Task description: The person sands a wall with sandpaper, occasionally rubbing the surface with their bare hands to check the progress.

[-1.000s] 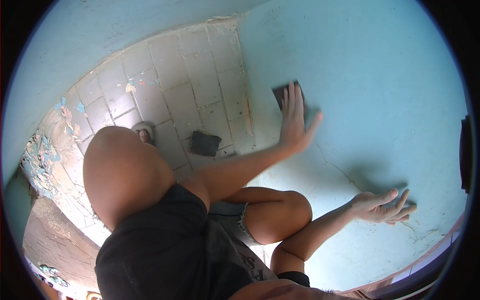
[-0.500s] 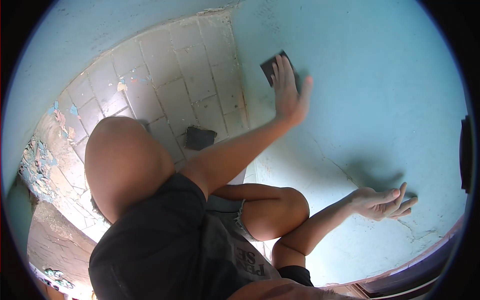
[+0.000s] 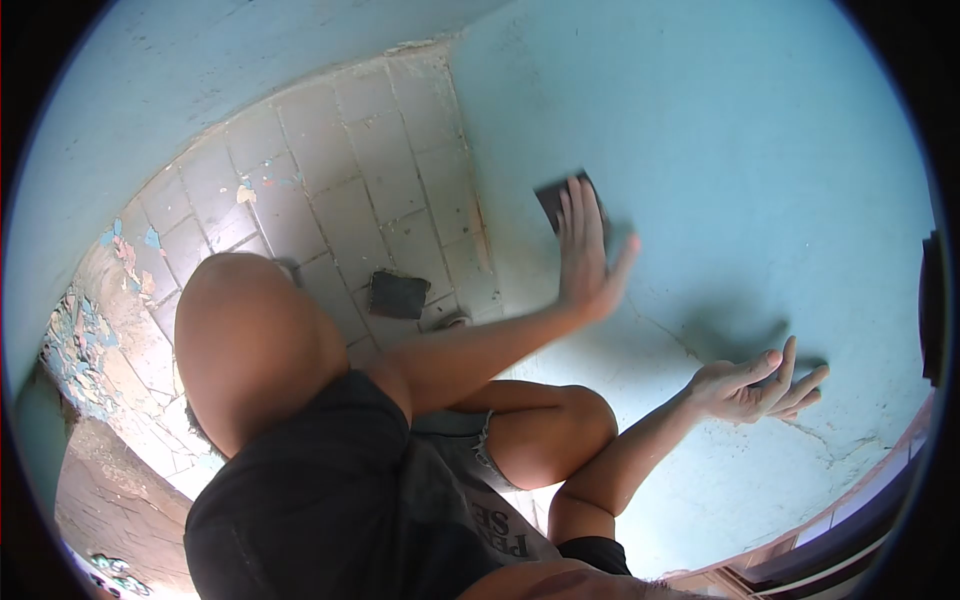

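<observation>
My left hand (image 3: pixel 588 255) lies flat on the light blue wall, fingers stretched over a dark sheet of sandpaper (image 3: pixel 553 205) and pressing it to the surface. Its thumb sticks out to the right. Lower on the same wall, my right hand (image 3: pixel 740 388) holds nothing, its fingers apart and loosely bent beside the plaster. A shadow falls just above it. On the tiled floor, left of my left forearm, is another dark, roughly square piece (image 3: pixel 398 295) that looks like sandpaper.
My bent knees (image 3: pixel 255 340) take up the space close to the wall. Flaked paint chips (image 3: pixel 80 330) litter the white tiled floor (image 3: pixel 350 210) at the left. A thin crack (image 3: pixel 660 328) runs across the wall between my hands. Dark slatted frames edge the lower right.
My left hand has slid down the wall toward me, carrying the sandpaper with it. My right hand stays near the same spot. The view has tilted slightly.
</observation>
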